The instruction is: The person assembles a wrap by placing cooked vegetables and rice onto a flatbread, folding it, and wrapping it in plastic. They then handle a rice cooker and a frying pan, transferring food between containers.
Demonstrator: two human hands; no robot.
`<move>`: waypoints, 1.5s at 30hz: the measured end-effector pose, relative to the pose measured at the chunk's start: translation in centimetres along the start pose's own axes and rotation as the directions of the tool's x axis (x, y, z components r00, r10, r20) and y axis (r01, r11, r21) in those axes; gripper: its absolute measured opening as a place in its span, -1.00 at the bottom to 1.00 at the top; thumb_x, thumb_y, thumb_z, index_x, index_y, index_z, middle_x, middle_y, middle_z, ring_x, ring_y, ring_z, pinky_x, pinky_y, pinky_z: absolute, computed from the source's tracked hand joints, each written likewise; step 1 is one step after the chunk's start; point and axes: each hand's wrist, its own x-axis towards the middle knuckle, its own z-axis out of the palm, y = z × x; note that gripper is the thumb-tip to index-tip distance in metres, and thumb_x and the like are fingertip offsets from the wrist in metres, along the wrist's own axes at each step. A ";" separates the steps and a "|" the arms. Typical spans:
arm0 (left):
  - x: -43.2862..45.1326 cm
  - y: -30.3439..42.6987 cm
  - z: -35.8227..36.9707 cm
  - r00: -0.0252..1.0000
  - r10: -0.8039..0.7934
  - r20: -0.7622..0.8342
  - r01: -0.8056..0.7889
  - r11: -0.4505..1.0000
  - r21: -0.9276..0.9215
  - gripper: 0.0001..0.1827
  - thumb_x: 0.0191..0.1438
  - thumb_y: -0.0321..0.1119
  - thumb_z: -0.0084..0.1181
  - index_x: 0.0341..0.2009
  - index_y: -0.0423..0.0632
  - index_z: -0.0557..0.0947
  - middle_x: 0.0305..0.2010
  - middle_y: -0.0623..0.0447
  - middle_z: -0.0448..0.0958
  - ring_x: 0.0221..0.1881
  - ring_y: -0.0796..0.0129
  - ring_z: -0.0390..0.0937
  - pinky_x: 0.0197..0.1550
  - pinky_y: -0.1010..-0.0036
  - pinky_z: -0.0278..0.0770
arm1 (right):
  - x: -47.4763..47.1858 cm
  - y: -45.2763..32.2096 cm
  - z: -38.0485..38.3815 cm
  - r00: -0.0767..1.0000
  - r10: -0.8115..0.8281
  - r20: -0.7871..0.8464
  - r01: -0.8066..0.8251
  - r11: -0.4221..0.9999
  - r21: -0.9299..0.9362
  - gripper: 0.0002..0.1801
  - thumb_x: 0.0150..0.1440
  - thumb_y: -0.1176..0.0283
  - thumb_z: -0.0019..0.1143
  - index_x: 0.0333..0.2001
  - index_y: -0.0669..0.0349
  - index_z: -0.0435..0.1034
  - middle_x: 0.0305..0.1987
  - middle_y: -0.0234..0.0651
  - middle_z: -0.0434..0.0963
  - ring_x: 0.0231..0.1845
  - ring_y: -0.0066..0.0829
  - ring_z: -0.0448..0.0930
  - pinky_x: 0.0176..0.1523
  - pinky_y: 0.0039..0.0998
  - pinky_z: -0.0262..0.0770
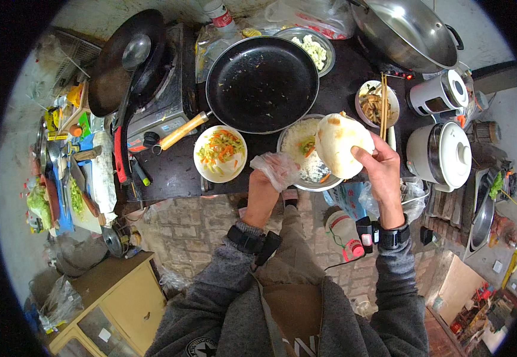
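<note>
My right hand grips a round, pale flatbread with browned spots, thumb on its near face. The bread is held up over the right part of a metal basin of white rice. Some shredded vegetables lie on the rice. At the basin's left rim is my left hand, in a thin clear plastic glove; its fingers are bunched in blurred plastic, so their grip is unclear. A white bowl of shredded green and orange vegetables stands to the left.
A black frying pan with a wooden handle sits behind the basin. Chopsticks rest across a bowl of brown food. A rice cooker stands at right, a gas stove with a tilted wok at left.
</note>
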 end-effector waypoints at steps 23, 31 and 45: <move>0.3 -1.9 -0.5 0.979 -0.168 0.120 0.205 0.857 -0.472 -0.70 0.23 -0.39 -0.10 0.06 -0.12 0.36 0.07 0.03 0.38 0.09 0.30 0.36 0.20 0.33 0.34 | 0.5 -0.9 -0.4 1.000 -0.002 0.013 0.002 1.000 0.003 -0.54 0.00 0.61 0.21 0.03 0.36 0.38 -0.19 -0.31 0.59 -0.28 -0.64 0.58 -0.27 -0.64 0.50; 0.9 -2.0 1.4 0.954 -0.270 0.133 0.288 0.685 -0.669 -0.70 0.21 -0.41 -0.06 0.05 -0.07 0.37 0.11 0.04 0.34 0.10 0.29 0.35 0.17 0.33 0.36 | 0.1 -2.0 0.3 1.000 -0.001 0.031 0.002 0.999 -0.051 -0.54 0.00 0.63 0.19 0.04 0.37 0.37 -0.17 -0.28 0.58 -0.25 -0.59 0.59 -0.20 -0.61 0.51; 0.5 -2.2 3.6 0.998 0.031 0.058 -0.008 0.933 -0.360 -0.59 0.18 -0.30 0.03 0.11 -0.08 0.39 0.05 0.03 0.41 0.02 0.30 0.42 -0.02 0.38 0.49 | -0.2 -2.6 0.0 0.998 0.055 -0.016 -0.056 0.997 -0.059 -0.57 0.02 0.58 0.18 0.02 0.37 0.38 -0.15 -0.25 0.58 -0.23 -0.52 0.60 -0.14 -0.49 0.56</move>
